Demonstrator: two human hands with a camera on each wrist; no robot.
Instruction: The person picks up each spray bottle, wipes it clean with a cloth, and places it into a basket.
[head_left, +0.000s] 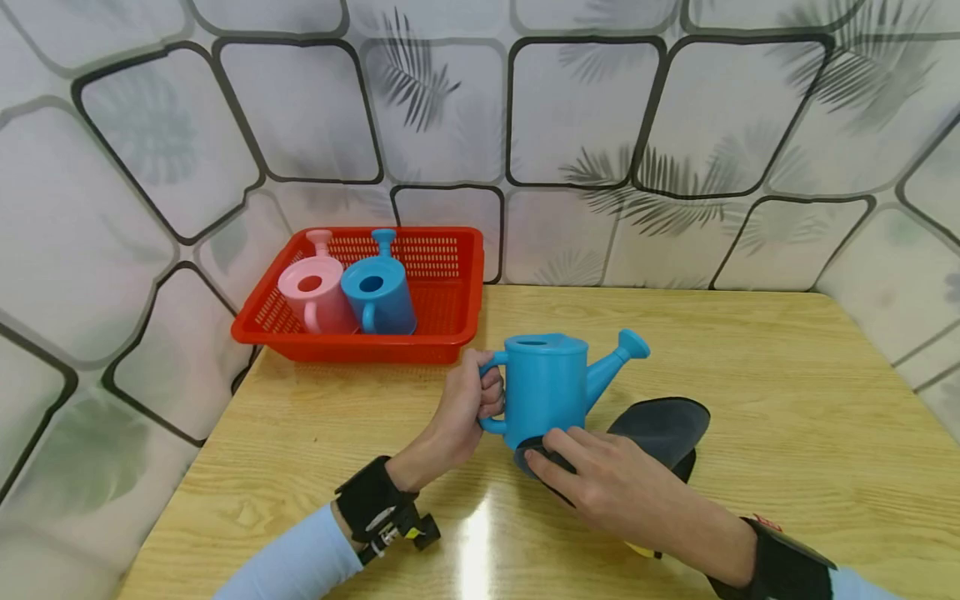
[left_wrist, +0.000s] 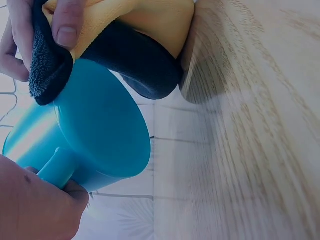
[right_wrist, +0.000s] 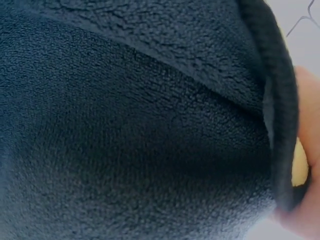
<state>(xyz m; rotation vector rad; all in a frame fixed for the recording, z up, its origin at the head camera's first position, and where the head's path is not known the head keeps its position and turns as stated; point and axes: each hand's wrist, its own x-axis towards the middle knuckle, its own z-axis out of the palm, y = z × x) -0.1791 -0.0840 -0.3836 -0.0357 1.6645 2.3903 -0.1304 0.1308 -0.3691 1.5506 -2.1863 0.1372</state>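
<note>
My left hand (head_left: pixel 468 400) grips the handle of a blue toy watering can (head_left: pixel 546 387), its spout pointing right. In the left wrist view the can's smooth base (left_wrist: pixel 105 120) shows, tilted and clear of the table. A plush cloth (head_left: pixel 660 425), dark grey on one face and yellow on the other, is held by my right hand (head_left: pixel 600 475) against the can's lower side. The left wrist view shows the thumb pressing a fold of the cloth (left_wrist: pixel 135 55) at the base's edge. Dark cloth (right_wrist: pixel 140 125) fills most of the right wrist view.
A red plastic basket (head_left: pixel 442 343) stands at the back left of the wooden table (head_left: pixel 810 433). Inside it are a pink watering can (head_left: pixel 322 292) and another blue watering can (head_left: pixel 390 296), side by side. Patterned fabric (head_left: pixel 585 108) rises behind the table.
</note>
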